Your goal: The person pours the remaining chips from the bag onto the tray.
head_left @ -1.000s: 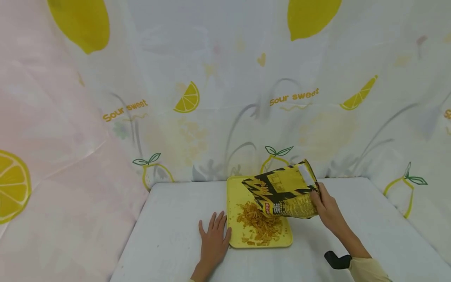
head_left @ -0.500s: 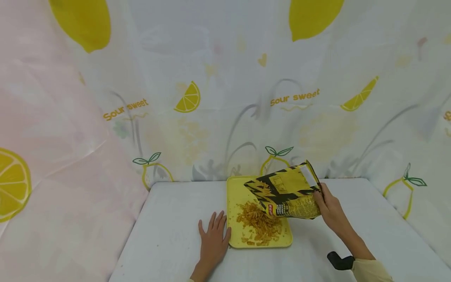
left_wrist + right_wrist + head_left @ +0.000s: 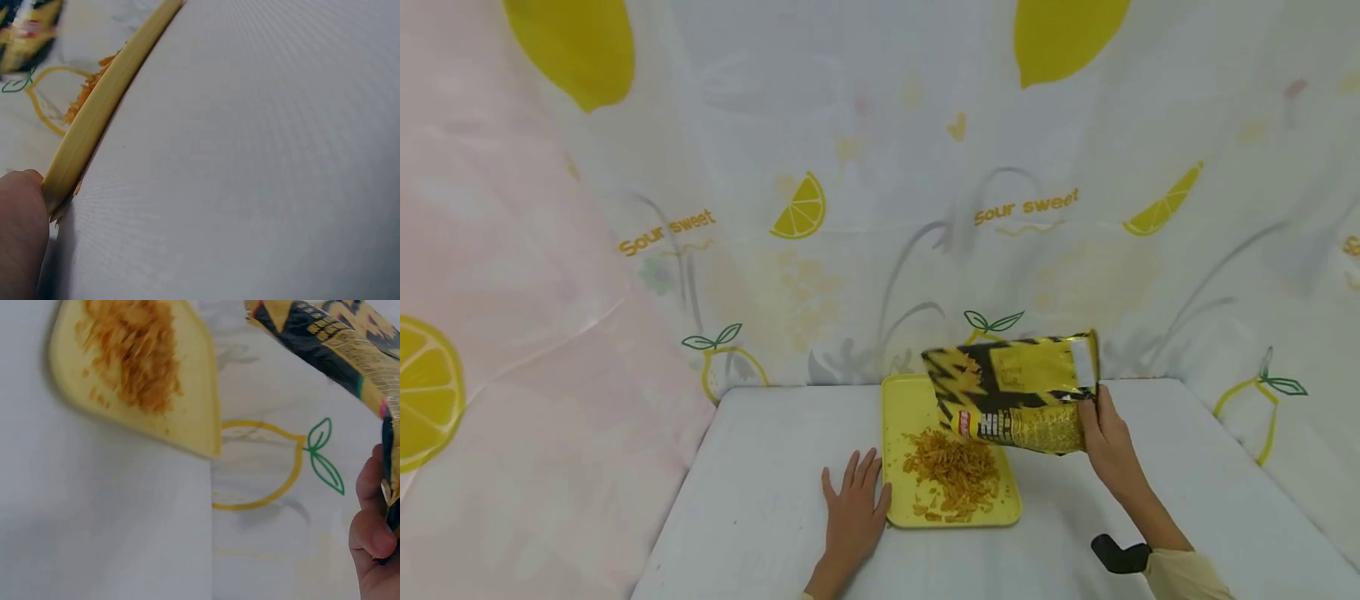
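A yellow and black snack bag (image 3: 1015, 387) hangs tilted over the right part of a yellow tray (image 3: 897, 408). My right hand (image 3: 1108, 446) grips the bag by its right end; in the right wrist view the thumb and fingers pinch the bag's edge (image 3: 392, 456). A heap of orange-brown snack sticks (image 3: 955, 473) lies on the tray. Left of the tray, my left hand (image 3: 855, 508) rests on the table with fingers spread, thumb and fingertips touching the tray's left rim. The left wrist view shows part of this hand (image 3: 22, 231) against the tray's side.
Under the tray is a white-covered table (image 3: 775, 467). Behind it hangs a pale curtain (image 3: 865, 292) with lemon prints. Small crumbs (image 3: 77, 188) lie beside the tray's rim. A black strap end (image 3: 1120, 555) sticks out by the right wrist.
The snack bag has been raised and levelled, its left end lifting away from the heap. My right hand has shifted slightly with it. The left hand stays in place.
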The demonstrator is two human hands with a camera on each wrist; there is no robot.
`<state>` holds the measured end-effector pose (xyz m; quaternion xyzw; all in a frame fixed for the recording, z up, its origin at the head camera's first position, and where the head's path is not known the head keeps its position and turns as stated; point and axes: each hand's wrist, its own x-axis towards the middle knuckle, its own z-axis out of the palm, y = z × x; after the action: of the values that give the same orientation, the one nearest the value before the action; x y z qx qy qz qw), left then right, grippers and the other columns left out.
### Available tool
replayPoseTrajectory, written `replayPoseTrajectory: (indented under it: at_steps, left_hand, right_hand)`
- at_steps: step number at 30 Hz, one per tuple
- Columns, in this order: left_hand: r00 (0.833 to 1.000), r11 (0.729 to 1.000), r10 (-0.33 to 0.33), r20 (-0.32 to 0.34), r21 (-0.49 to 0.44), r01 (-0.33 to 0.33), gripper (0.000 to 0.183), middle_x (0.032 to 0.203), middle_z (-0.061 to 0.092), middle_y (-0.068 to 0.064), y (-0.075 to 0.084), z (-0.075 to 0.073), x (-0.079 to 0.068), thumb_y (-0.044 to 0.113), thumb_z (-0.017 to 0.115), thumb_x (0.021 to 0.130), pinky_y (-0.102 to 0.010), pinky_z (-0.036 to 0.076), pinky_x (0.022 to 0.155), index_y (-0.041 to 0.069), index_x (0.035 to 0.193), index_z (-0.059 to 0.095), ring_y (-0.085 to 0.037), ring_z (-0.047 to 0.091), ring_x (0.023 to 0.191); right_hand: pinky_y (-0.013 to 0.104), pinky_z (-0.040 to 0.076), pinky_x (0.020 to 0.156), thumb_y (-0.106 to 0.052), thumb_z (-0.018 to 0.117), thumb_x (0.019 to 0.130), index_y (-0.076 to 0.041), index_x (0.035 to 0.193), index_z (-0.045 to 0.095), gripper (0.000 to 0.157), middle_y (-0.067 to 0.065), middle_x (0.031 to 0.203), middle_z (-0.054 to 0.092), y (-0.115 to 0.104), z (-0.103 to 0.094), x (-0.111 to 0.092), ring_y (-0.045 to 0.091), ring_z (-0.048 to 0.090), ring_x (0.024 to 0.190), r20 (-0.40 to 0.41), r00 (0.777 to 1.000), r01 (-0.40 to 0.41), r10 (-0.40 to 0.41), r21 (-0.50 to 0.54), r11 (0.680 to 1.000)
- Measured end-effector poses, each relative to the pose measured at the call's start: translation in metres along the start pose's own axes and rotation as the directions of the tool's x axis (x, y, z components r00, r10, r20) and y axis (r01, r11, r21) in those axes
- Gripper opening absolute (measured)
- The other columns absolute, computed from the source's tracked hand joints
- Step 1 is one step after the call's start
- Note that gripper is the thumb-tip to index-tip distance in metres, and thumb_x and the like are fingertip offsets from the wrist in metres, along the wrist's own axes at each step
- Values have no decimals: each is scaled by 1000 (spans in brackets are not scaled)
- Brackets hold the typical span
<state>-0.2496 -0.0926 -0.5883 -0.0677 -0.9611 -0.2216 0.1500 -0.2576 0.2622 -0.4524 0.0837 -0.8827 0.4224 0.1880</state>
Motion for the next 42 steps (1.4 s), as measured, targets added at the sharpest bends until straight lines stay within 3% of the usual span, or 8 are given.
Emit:
replayPoseTrajectory:
  at_steps: [3,8,13,20,25,29,34,42]
  left_hand:
    - [1000,1000,10,-21,12,-10,46,156,54,-4,0,-1,1,36,54,104,-75,14,119,12,143,59,-32,43,150]
    - [998,999,35,-56,24,-33,44,154,56,-5,1,-1,2,34,56,103,-75,18,117,10,140,61,-33,47,147]
    - [998,999,31,-54,25,-29,44,154,56,-5,0,-1,2,35,55,104,-75,17,117,11,141,61,-33,46,148]
    - [997,999,40,-68,20,-39,44,153,57,-5,0,-1,1,35,56,103,-76,18,116,11,139,62,-33,47,147]
    - [999,1000,20,-37,9,-19,45,156,55,-4,0,0,1,37,54,104,-75,15,118,12,142,60,-32,44,150]
    - [1000,1000,1,-10,14,-1,47,158,52,-3,0,2,1,38,52,105,-74,13,119,13,144,58,-31,42,152]
    - [1000,1000,-3,-10,12,3,47,157,53,-2,0,2,1,39,52,105,-74,13,120,14,144,59,-30,42,152]
    - [1000,1000,-9,6,25,9,47,158,52,-3,0,1,1,39,51,105,-74,14,120,14,144,58,-30,41,152]
  right_hand:
    - [25,36,56,-21,33,113,0,122,42,24,3,78,40,-1,1,1,4,37,61,14,999,30,-30,-36,999]
    - [25,38,58,-23,30,114,-1,130,41,30,1,87,42,-1,1,-1,2,41,68,-24,1000,-3,4,36,999]
    - [24,38,59,-22,33,113,-1,128,42,27,1,85,43,1,3,-1,2,42,68,-5,1000,17,-17,-1,1000]
    - [23,38,58,-20,34,113,0,127,43,26,1,84,45,-1,5,-3,0,42,67,-50,998,35,-36,-14,999]
    - [22,36,58,-21,33,113,-1,126,43,26,-2,84,42,-1,8,-4,-1,40,68,-104,994,20,-22,-16,1000]
    - [23,35,56,-20,35,113,1,122,43,23,2,78,42,-2,9,-4,0,39,64,-78,996,40,-44,-55,998]
    - [24,37,58,-23,33,113,-1,129,42,29,6,88,48,-2,8,-6,0,41,69,-91,996,-4,2,-15,1000]
    - [23,43,58,-23,30,114,-2,135,41,32,-10,91,47,2,6,-12,-2,46,71,-67,998,-21,23,38,999]
